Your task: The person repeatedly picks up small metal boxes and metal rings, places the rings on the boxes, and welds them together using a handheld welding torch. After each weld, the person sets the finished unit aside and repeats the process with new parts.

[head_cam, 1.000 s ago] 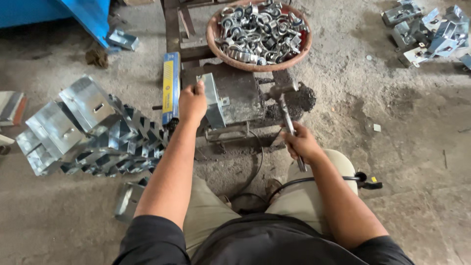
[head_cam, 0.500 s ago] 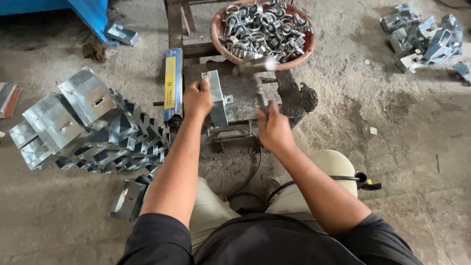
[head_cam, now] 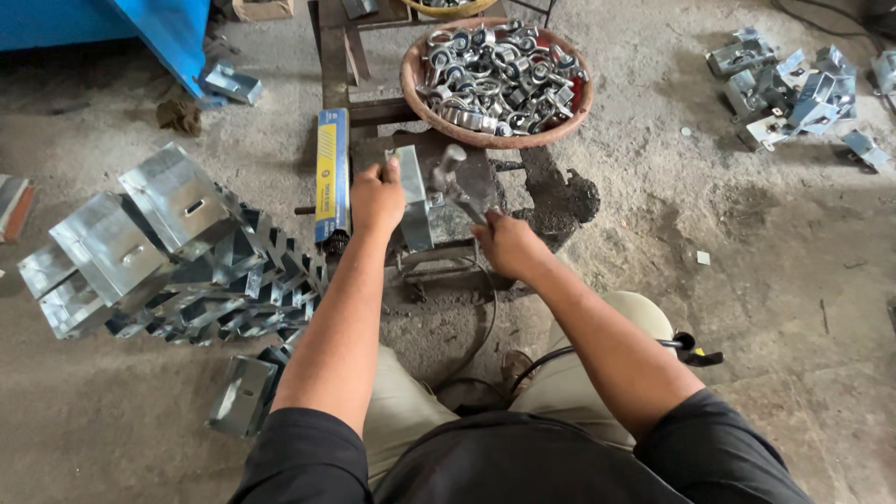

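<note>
Item: folded metal bracket (head_cam: 417,191), seated on the low steel block (head_cam: 560,191) for support. Your left hand (head_cam: 376,198) clamps its fingers on the bracket's edge to steady it. Your right hand (head_cam: 504,245) grips the hammer (head_cam: 455,179), head over the bracket. Bowl of fittings (head_cam: 411,79) sits just beyond, within reach.

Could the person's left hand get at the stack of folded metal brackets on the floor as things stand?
Probably yes. The left hand is busy steadying the metal piece on the block, but the brackets lie just beside that arm with nothing between them.
</note>
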`<control>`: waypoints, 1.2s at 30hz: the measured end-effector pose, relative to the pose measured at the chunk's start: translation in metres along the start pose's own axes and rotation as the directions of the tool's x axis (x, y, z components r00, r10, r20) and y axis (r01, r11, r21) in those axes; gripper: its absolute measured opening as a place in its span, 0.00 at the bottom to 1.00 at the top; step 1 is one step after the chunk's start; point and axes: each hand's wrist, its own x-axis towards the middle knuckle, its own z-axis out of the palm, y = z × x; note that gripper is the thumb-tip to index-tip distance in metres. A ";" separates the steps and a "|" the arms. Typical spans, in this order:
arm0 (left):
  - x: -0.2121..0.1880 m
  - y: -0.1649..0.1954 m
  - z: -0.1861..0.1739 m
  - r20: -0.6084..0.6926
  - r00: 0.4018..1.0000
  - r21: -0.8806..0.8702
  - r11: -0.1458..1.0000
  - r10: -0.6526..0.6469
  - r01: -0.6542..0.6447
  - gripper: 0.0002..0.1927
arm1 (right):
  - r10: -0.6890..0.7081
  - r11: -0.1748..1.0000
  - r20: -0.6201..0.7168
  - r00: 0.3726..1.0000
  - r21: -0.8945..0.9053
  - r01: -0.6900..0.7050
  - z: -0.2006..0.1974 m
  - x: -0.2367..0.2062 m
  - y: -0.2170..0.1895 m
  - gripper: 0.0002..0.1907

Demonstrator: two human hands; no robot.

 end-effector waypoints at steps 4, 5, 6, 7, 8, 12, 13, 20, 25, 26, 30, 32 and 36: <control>0.002 0.001 -0.002 -0.022 1.000 0.007 1.000 -0.013 0.013 0.25 | 0.067 0.995 -0.039 0.997 0.072 -0.064 -0.009 -0.009 -0.012 0.16; 0.002 0.001 -0.001 -0.012 1.000 -0.005 1.000 -0.021 0.021 0.25 | 0.120 0.986 -0.046 0.992 0.125 -0.114 -0.009 -0.014 -0.016 0.16; 0.002 0.001 -0.001 -0.001 1.000 -0.016 0.999 -0.031 0.031 0.24 | 0.080 0.988 -0.082 0.993 0.136 -0.069 -0.008 -0.018 -0.019 0.16; 0.001 0.001 -0.001 0.008 0.999 -0.029 0.999 -0.041 0.041 0.24 | 0.038 0.989 -0.118 0.992 0.145 -0.021 -0.006 -0.023 -0.022 0.16; 0.001 0.000 -0.001 -0.013 1.000 -0.027 1.000 -0.015 0.015 0.23 | -0.004 0.988 -0.153 0.988 0.152 0.028 -0.007 -0.025 -0.024 0.17; 0.001 0.000 -0.002 -0.050 0.998 -0.037 0.999 0.022 -0.024 0.22 | 0.028 0.998 -0.031 0.999 0.055 -0.026 -0.008 -0.031 -0.024 0.18; 0.001 0.000 -0.001 -0.052 0.999 -0.044 0.999 0.015 -0.018 0.21 | 0.047 0.996 -0.060 0.997 0.084 -0.042 -0.009 -0.032 -0.023 0.19; -0.003 0.010 -0.007 0.050 0.993 -0.029 0.993 -0.110 0.112 0.25 | 0.029 0.999 -0.021 0.999 0.040 -0.028 -0.009 -0.039 -0.022 0.23; -0.003 0.021 -0.016 0.093 0.991 0.014 0.995 -0.099 0.098 0.27 | 0.355 0.929 0.039 0.934 0.094 -0.357 -0.029 -0.030 0.010 0.23; -0.002 0.022 -0.015 0.111 0.988 0.000 0.994 -0.111 0.112 0.26 | 0.405 0.907 0.024 0.914 0.120 -0.405 -0.030 -0.028 0.022 0.23; 0.004 0.025 0.008 0.158 0.975 -0.126 0.976 -0.159 0.180 0.26 | 0.304 0.942 -0.292 0.907 -0.048 -0.332 -0.025 -0.026 0.083 0.25; 0.007 0.023 0.026 0.188 0.964 -0.337 0.909 -0.190 0.245 0.25 | 0.310 0.919 -0.368 0.877 -0.118 -0.375 -0.023 -0.022 0.116 0.27; 0.006 -0.006 0.033 0.318 0.879 -0.655 0.588 -0.356 0.475 0.21 | 0.395 0.883 -0.366 0.842 -0.100 -0.458 -0.019 -0.013 0.161 0.27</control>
